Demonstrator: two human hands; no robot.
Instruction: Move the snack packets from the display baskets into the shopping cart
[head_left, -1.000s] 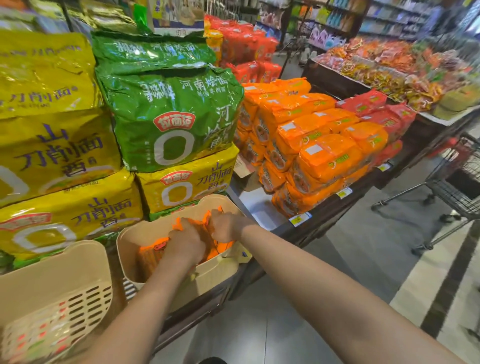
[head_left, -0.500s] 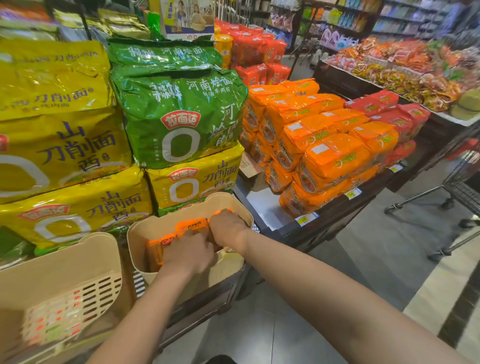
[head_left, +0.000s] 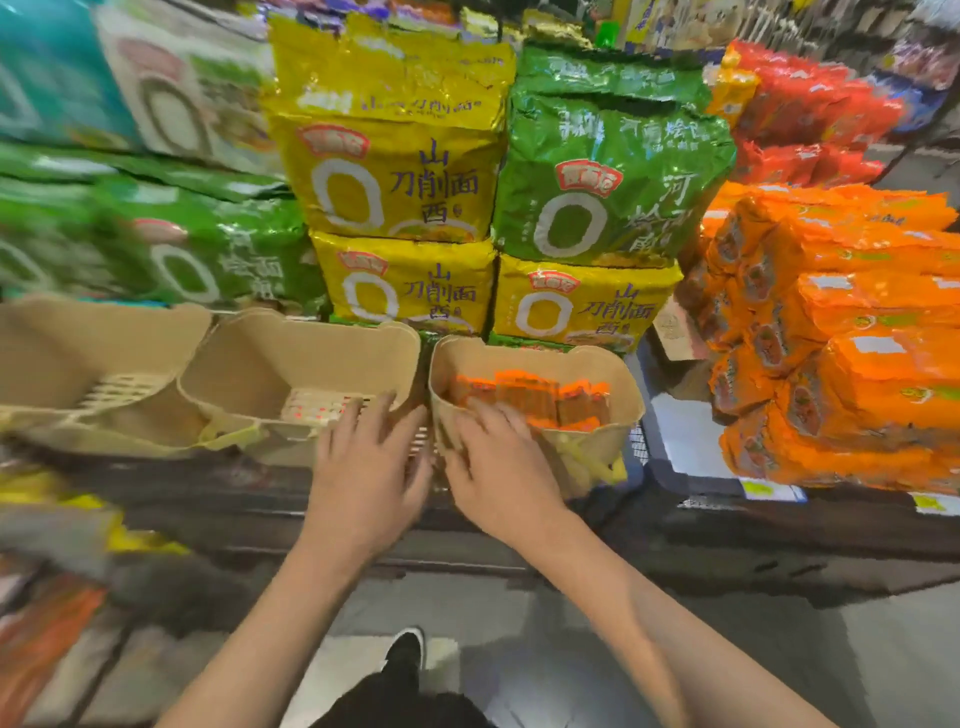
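Now both hands are spread flat with fingers apart and holding nothing: the left hand (head_left: 366, 470) over the near rim of the middle basket (head_left: 291, 364), the right hand (head_left: 498, 467) over the near-left rim of the right basket (head_left: 613, 384). Orange packets (head_left: 530, 397) lie inside that right basket, just beyond the right fingers (head_left: 493, 415), with stacked noodle bags (head_left: 395, 176) behind.

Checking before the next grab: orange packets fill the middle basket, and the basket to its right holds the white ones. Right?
Swapped. The head view shows the orange packets in the right basket, under the right hand. The middle basket holds the white packets, by the left hand.
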